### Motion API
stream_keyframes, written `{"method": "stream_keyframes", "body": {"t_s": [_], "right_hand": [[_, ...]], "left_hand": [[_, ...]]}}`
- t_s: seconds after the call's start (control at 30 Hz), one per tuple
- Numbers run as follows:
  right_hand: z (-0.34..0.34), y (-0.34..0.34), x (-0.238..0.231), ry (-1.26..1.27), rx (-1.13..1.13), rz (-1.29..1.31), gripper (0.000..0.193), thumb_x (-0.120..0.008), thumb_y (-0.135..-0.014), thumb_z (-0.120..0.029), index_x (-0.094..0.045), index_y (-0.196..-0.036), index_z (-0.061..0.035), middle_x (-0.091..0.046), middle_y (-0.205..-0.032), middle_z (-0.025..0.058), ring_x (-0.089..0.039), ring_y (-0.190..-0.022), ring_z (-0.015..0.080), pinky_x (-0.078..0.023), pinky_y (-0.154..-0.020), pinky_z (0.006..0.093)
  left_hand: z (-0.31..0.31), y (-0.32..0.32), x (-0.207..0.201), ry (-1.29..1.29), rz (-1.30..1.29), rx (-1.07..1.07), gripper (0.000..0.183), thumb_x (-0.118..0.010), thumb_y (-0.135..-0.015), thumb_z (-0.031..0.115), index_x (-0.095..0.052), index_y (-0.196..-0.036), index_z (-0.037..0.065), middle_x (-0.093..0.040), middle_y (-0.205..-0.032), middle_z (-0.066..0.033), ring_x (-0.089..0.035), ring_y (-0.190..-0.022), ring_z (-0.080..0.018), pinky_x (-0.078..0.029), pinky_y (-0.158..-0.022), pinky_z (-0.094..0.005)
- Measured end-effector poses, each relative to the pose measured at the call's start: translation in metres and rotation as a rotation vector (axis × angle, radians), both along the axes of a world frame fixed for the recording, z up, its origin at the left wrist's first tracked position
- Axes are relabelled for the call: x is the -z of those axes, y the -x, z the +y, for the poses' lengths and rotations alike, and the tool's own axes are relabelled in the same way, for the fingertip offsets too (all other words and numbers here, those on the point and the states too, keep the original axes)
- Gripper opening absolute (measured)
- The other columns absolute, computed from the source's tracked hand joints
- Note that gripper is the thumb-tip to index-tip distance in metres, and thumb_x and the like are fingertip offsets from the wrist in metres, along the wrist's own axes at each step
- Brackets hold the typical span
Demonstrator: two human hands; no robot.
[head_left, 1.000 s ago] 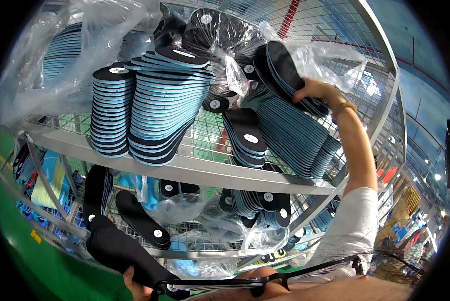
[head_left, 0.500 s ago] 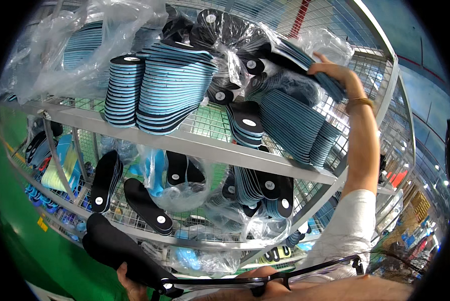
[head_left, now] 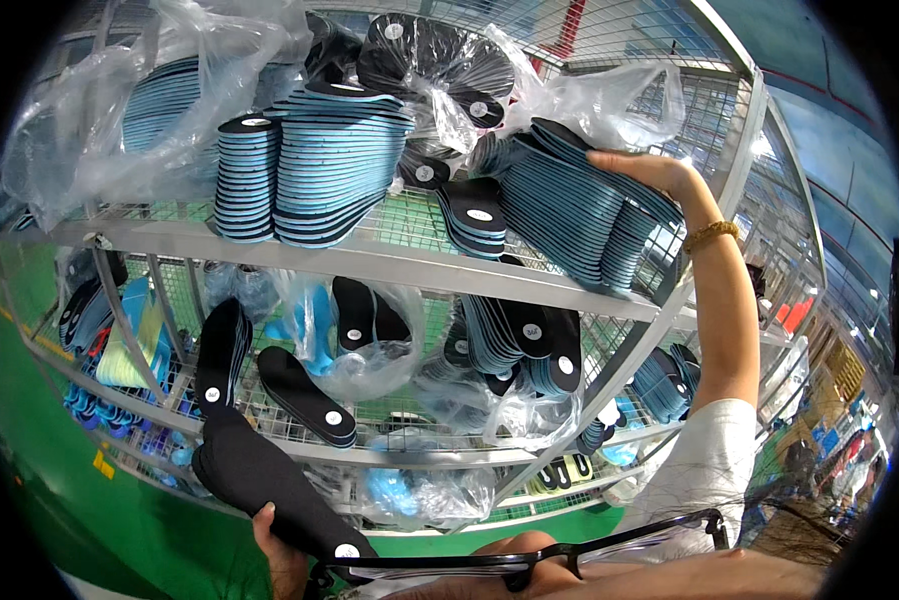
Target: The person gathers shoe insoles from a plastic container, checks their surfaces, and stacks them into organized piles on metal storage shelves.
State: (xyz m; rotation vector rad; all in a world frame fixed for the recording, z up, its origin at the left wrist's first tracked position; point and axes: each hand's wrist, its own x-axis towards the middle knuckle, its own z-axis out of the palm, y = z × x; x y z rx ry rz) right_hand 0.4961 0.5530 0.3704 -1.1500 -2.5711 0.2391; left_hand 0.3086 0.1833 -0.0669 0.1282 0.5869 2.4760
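My left hand [head_left: 284,560], low in view, is closed on the near edge of a black insole stack [head_left: 259,480] with a round white label at its heel. At the upper right, my right hand [head_left: 649,175] grips the top of a blue-and-black insole pile [head_left: 569,205] on the upper shelf. Its thumb or finger lies along the upper edge; the other fingers are mostly hidden. Beside that pile sits a short stack of black-topped insoles [head_left: 474,215]. Farther left stand tall blue-and-black insole stacks [head_left: 334,170].
The metal rack's front rail [head_left: 369,262] crosses the view. Clear plastic bags [head_left: 609,105] lie behind the right pile. Bagged black insoles [head_left: 434,60] stand at the back. On the lower shelf are loose insoles [head_left: 304,395] and part-bagged stacks [head_left: 509,330]. Green floor [head_left: 69,400] shows at left.
My right hand has lowered a batch of insoles from above the right pile onto it. The plastic bag there shows more fully. My left hand still holds the black insoles, shifted slightly right in view.
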Motion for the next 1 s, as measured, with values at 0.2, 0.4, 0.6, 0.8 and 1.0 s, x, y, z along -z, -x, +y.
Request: {"method": "stream_keyframes", "body": {"t_s": [0.2,0.4,0.6,0.8,1.0], "right_hand": [[-0.005,0.005,-0.018,-0.406,0.079,0.228,0.078,-0.056,-0.062,-0.057,-0.048,-0.106,0.0071,-0.048,-0.107,0.0237,-0.045,-0.102,0.0328,-0.035,-0.087,0.0346],[-0.050,0.043,-0.018,-0.626,0.309,-0.081,0.066,-0.056,-0.064,-0.051,-0.050,-0.106,-0.0003,-0.054,-0.100,0.0184,-0.052,-0.094,0.0286,-0.039,-0.081,0.0347],[-0.145,0.068,0.063,-0.902,-0.402,0.319,0.033,-0.058,-0.071,-0.022,-0.053,-0.097,-0.0024,-0.055,-0.092,0.0136,-0.054,-0.082,0.0272,-0.043,-0.072,0.0329],[-0.238,0.084,0.256,-0.154,-0.756,0.355,0.043,-0.069,-0.061,-0.018,-0.053,-0.096,-0.0002,-0.052,-0.067,0.0101,-0.051,-0.058,0.0217,-0.041,-0.052,0.0287],[-0.290,0.069,0.335,0.215,-0.377,0.970,0.062,-0.071,-0.060,-0.011,-0.042,-0.113,-0.0006,-0.044,-0.086,0.0075,-0.046,-0.072,0.0139,-0.040,-0.062,0.0254]], "left_hand": [[-0.026,0.009,-0.030,0.055,-0.104,0.163,0.057,-0.054,-0.066,0.029,-0.038,-0.112,0.000,-0.047,-0.104,-0.0129,-0.048,-0.093,-0.0257,-0.038,-0.082,-0.0379],[-0.041,0.032,-0.012,0.020,0.037,0.110,0.058,-0.053,-0.067,0.030,-0.037,-0.113,-0.001,-0.046,-0.107,-0.0135,-0.047,-0.095,-0.0260,-0.037,-0.084,-0.0373],[-0.023,0.058,0.004,-0.171,-0.074,0.512,0.057,-0.050,-0.069,0.028,-0.036,-0.115,-0.003,-0.043,-0.113,-0.0167,-0.045,-0.100,-0.0272,-0.035,-0.088,-0.0365],[0.012,0.052,-0.044,-0.177,0.274,0.777,0.057,-0.056,-0.062,0.011,-0.038,-0.114,-0.005,-0.047,-0.110,-0.0161,-0.045,-0.103,-0.0272,-0.035,-0.088,-0.0350],[0.032,0.033,-0.061,-0.152,0.518,0.885,0.051,-0.054,-0.066,0.011,-0.040,-0.113,-0.003,-0.049,-0.109,-0.0130,-0.046,-0.101,-0.0235,-0.034,-0.088,-0.0333]]}}
